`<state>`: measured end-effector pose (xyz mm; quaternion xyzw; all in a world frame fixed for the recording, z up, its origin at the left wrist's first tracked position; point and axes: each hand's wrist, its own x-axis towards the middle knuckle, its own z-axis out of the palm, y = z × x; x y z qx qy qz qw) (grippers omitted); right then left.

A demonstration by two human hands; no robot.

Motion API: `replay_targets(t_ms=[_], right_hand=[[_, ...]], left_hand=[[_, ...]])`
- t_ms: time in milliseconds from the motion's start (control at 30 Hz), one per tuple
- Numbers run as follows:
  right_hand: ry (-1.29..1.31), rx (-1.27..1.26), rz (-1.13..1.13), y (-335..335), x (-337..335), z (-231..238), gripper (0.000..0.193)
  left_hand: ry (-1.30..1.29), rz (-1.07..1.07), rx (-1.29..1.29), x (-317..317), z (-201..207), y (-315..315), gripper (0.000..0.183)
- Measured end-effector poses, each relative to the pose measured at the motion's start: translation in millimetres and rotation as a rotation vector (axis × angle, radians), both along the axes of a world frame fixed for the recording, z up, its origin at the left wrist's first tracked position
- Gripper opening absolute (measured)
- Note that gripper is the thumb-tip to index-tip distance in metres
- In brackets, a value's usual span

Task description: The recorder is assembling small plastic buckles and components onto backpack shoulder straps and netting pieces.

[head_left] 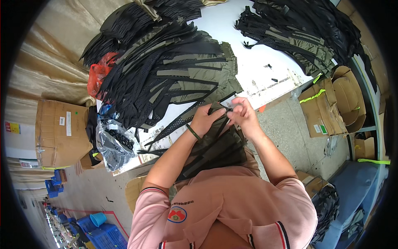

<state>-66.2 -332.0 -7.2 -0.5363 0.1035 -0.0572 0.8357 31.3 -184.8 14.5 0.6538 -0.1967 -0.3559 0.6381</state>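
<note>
Olive and black fabric pieces (pixel 215 145) with mesh and dark straps lie across my lap and reach up to the table's near edge. My left hand (pixel 202 121) grips the upper end of this fabric, thumb pressed on top. Close beside it, my right hand (pixel 244 118) has thumb and fingers pinched together at the fabric's edge; what is between the fingertips is too small to make out. Just beyond both hands spreads a large pile of similar olive and black mesh pieces (pixel 195 72) on the white table (pixel 259 85).
Another dark fabric stack (pixel 306 37) covers the table's far right. A red plastic bag (pixel 97 79) and a clear bag (pixel 114 143) sit at its left side. Cardboard boxes stand left (pixel 62 133) and right (pixel 321 110). Blue crates (pixel 103 236) are on the floor at lower left.
</note>
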Motion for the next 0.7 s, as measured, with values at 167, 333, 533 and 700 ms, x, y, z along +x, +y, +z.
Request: replay_targets(t_ms=[167,333,533,700], right_hand=[[-0.071,-0.239,-0.524,-52,12,-7,0.013],[-0.053,-0.569,-0.082,-12,-8,22,0.015],[-0.093,-0.693,-0.162,-5,-4,2,0.015],[0.041,-0.405,-0.076,-13,3,5,0.014]], left_hand=[[0.035,0.051,0.006,-1,1,7,0.023],[0.282,0.140,-0.037,-5,-1,10,0.029],[0.478,-0.103,-0.065,-10,12,15,0.025],[0.500,-0.202,-0.014,-9,16,20,0.037]])
